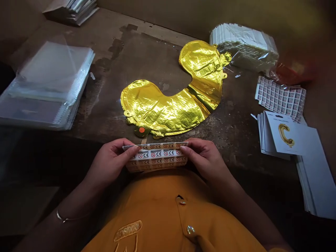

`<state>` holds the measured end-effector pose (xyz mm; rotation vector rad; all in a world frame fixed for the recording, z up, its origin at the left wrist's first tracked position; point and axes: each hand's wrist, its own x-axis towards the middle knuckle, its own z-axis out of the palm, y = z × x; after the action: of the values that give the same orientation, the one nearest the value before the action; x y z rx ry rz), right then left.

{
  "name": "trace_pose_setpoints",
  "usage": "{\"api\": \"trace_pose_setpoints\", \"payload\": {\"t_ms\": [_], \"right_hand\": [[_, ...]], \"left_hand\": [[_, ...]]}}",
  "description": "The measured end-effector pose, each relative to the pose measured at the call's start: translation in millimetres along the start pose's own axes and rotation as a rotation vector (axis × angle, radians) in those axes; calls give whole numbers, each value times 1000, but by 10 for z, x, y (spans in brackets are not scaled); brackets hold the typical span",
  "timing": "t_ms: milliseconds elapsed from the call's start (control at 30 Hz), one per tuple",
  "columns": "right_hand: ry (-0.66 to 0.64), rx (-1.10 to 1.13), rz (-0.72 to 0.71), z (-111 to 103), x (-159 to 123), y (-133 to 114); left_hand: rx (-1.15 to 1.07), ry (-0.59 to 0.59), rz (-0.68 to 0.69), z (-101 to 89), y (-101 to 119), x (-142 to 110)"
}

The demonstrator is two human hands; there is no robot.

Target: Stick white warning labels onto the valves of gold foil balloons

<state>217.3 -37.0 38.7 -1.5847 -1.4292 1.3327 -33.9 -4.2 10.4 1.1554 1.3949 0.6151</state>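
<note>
My left hand [111, 159] pinches the left end of a sheet of stickers [160, 154] printed with rows of CE and warning marks. At its right end my right hand [206, 157] grips the same sheet between thumb and fingers. The sheet is bent across its width, close to my body at the table's front edge. Just beyond it lies a flat gold foil balloon [168, 108], curved like a letter C, with small tabs along its rim. A dark round piece with an orange dot [141, 130] shows at the balloon's near left end.
Clear plastic sleeves [49, 84] are stacked on the left, with another stack [72, 12] behind. A plastic-wrapped white stack [244, 43] stands at the back right. Nearer are more sticker sheets [280, 96] and folded white cards [285, 134] picturing a gold C.
</note>
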Motion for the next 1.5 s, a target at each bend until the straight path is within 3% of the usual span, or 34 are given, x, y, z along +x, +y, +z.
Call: {"api": "trace_pose_setpoints", "payload": {"t_ms": [133,200,267,333,400,500,633,900,1033,1200,1300,1500], "right_hand": [[31,30,30,60,-5,39],[48,56,42,86,2,44],[40,60,40,120,12,33],[25,22,9,163,22,14],[28,-27,-36,206,29,-1],[35,-78,-103,240,31,-10],[14,-124,-124,208,39,-37],[25,-184,-102,235,58,-50],[-55,-208,-67,228,56,-58],[86,-426,-291,57,100,-227],[23,-541,-368,2,136,-311],[-51,-587,-387,36,199,-333]], "left_hand": [[65,87,5,-66,-26,-24],[249,199,143,-85,49,-62],[536,296,383,-70,172,-104],[759,249,645,-26,307,-122],[863,78,752,22,415,-97],[841,-170,702,52,503,-2],[767,-313,570,31,536,101],[675,-379,429,29,491,136],[631,-417,361,13,474,137],[588,-390,366,-14,455,130],[592,-391,410,-14,435,127],[615,-394,447,-14,409,134]]}}
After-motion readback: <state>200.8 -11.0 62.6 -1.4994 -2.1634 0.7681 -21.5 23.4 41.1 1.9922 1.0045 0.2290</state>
